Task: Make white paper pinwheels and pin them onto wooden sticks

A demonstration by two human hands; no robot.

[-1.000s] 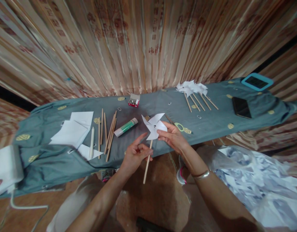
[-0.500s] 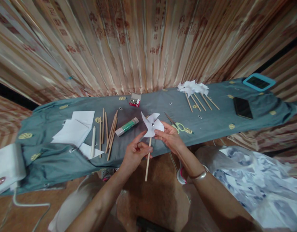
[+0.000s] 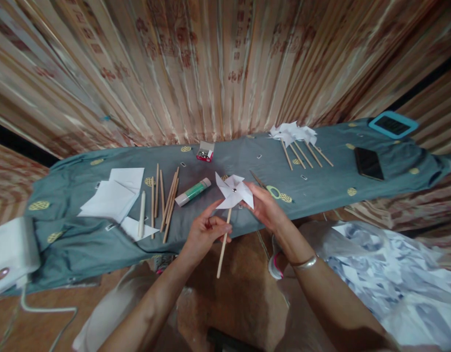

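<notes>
A white paper pinwheel (image 3: pixel 228 196) with a shiny pin at its centre stands tilted on a thin wooden stick (image 3: pixel 222 256). My left hand (image 3: pixel 206 230) pinches that stick below the paper blades between thumb and fingers. Close against the pinwheel's right side is my right hand (image 3: pixel 265 208), its fingers stretched out and partly hidden behind a blade. Just beyond the right hand lie scissors (image 3: pixel 272 191) with pale green handles. A green and white glue stick (image 3: pixel 193 191) rests left of the pinwheel.
Several wooden sticks (image 3: pixel 170 205), a white pen-like rod (image 3: pixel 141 215) and white paper sheets (image 3: pixel 111 200) lie at left. An open red box of pins (image 3: pixel 204 152) sits behind. Several pinwheels (image 3: pixel 293 134), a phone (image 3: pixel 369 163) and a blue-framed device (image 3: pixel 394 124) lie at right.
The pinwheel head has turned and shifted slightly right, and its stick leans more. My right hand has let go of the blade and moved slightly right; my left hand keeps its hold.
</notes>
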